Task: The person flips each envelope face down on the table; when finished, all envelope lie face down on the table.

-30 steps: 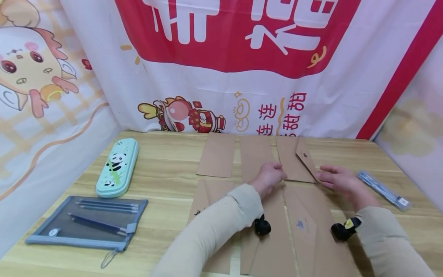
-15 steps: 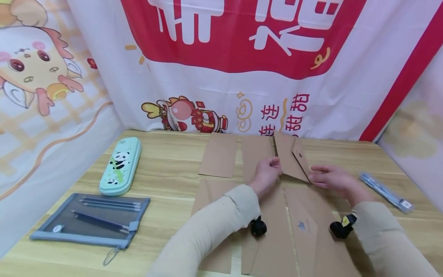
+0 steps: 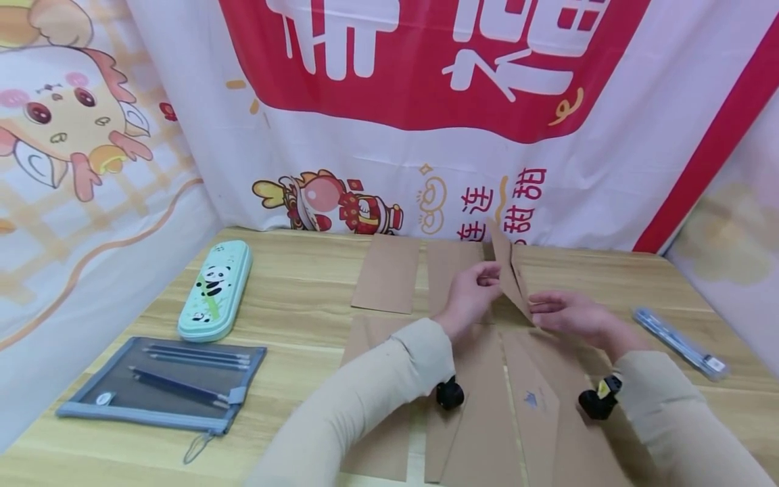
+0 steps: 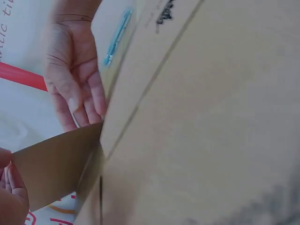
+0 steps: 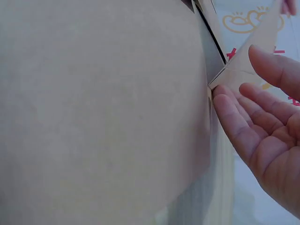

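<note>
A brown kraft envelope (image 3: 510, 276) stands tilted up on its edge at the back of the table. My left hand (image 3: 473, 297) pinches its left side, as the left wrist view also shows on the raised envelope (image 4: 56, 164). At the lower right corner, my right hand (image 3: 569, 316) touches it with extended fingers. In the right wrist view the palm of my right hand (image 5: 269, 124) faces up and the thumb stands apart from the paper. More envelopes lie flat around, including one with a blue print (image 3: 535, 406) in front and plain ones (image 3: 385, 274) to the left.
A mint pencil case (image 3: 214, 291) with a panda picture lies at the left. Before it is a grey-blue mesh zip pouch (image 3: 164, 382) with several pencils inside. A slim pack of light blue pens (image 3: 680, 343) lies at the right. A printed cloth (image 3: 402, 155) hangs behind the table.
The envelope under both hands has gone from nearly flat to steeply tilted, its left side lifted by my left hand. My right hand has shifted slightly left, staying at the corner.
</note>
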The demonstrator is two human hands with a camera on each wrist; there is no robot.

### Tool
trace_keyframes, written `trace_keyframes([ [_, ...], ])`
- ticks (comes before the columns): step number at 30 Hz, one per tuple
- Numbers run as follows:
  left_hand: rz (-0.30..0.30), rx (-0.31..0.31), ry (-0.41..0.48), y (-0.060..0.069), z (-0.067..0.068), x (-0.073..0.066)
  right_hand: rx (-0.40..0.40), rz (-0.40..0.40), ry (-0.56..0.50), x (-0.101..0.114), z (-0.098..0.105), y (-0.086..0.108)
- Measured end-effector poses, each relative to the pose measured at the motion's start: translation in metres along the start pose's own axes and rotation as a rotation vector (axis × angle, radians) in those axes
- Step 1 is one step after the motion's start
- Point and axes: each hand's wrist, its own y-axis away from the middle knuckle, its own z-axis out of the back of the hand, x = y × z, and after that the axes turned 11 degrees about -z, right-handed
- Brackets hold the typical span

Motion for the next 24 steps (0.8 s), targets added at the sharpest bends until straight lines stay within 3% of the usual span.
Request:
trace_keyframes([
  [5, -0.034, 0.046, -0.029, -0.004, -0.004, -0.011, -0.009, 0.030, -0.008, -0.001, -0.004, 0.001],
  [13, -0.100, 0.090, -0.093, -0.007, -0.015, -0.025, -0.054, -0.006, 0.004, 0.000, -0.010, 0.004],
  [18, -0.097, 0.105, -0.113, -0.009, -0.022, -0.029, -0.081, -0.016, 0.004, 0.000, -0.014, 0.006],
  [24, -0.096, 0.146, -0.151, -0.012, -0.030, -0.033, -0.181, 0.059, -0.015, 0.005, -0.018, 0.010],
])
